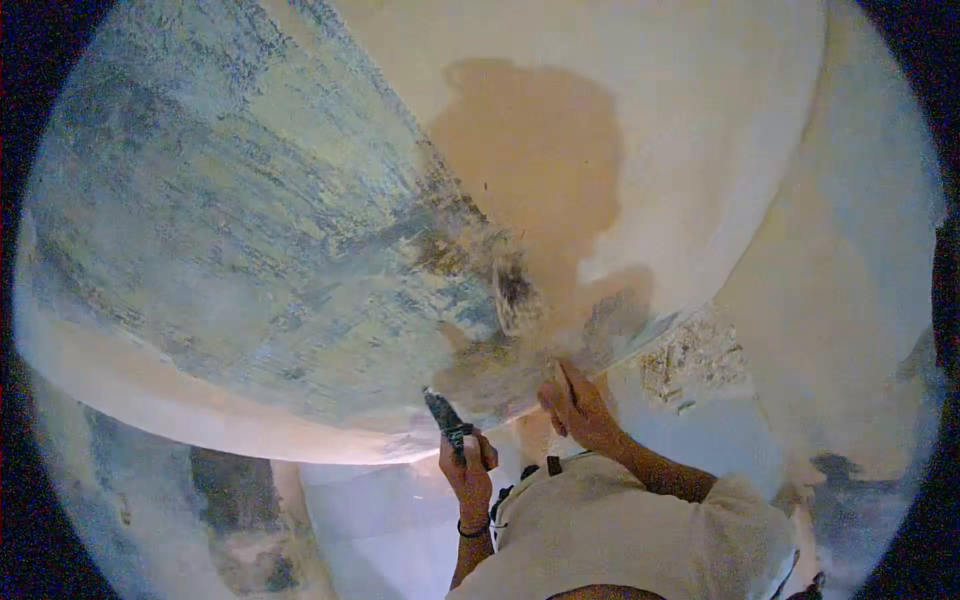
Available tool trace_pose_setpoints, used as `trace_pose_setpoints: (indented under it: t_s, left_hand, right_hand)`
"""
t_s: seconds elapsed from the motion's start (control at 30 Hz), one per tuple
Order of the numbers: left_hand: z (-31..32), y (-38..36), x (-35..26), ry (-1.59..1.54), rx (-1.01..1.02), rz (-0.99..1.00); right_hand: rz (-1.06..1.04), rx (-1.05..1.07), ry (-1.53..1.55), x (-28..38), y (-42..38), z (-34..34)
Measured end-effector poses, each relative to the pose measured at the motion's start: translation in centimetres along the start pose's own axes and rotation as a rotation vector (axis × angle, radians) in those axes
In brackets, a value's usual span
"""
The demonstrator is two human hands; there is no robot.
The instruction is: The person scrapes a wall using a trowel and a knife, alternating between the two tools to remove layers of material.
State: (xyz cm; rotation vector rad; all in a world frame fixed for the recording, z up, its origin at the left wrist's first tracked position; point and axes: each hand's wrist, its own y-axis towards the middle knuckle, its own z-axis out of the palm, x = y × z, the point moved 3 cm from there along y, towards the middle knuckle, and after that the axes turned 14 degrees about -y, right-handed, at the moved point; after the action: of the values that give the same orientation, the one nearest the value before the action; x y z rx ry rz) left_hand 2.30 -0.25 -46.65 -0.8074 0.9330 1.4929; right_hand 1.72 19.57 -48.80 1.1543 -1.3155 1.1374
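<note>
We look down past a pale T-shirt (640, 525) at a wall whose surface is half stripped: the broad area (250, 220) on the image's left is scraped to a streaky blue-grey, while the part (700, 120) on the right is smooth cream, with a tan patch (530, 160) between them.

Our left hand (468, 468) is closed around the handle of a dark scraper (445, 418), which it holds blade-up with the tip close to the lower edge of the scraped zone, just below the ragged border where old coating remains. We judge that the fist grip is there to let the arm push along the wall (a black band (472, 530) sits on that wrist).

Our right hand (580, 410) holds nothing; its fingers are stretched out together and laid flat against the wall beside the rough spot (515, 290), near the border of the cream paint. It seems placed so as to brace the body or to feel the surface, though we cannot tell which. Further right a crumbled patch (690, 360) of plaster shows, well apart from the tool.
</note>
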Motion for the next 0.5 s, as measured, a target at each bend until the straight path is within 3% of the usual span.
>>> trace_pose_setpoints:
  t_s: [0.07,0.2,0.37,0.5]
  left_hand:
    - [0.3,-0.8,1.4,0.025,-0.041,-0.056]
    - [1.3,-3.1,3.3,-0.021,-0.111,-0.117]
    - [3.8,-4.5,3.3,-0.002,-0.198,-0.028]
    - [5.2,-6.6,3.2,0.025,-0.235,-0.018]
  right_hand:
    - [0.065,0.001,-0.064,-1.7,-0.6,-0.7]
    - [-0.329,-0.174,-0.432,-1.5,1.8,-2.4]
    - [-0.510,-0.213,-0.231,9.3,5.0,-2.4]
    - [-0.164,0.158,-0.043,10.0,5.3,-2.6]
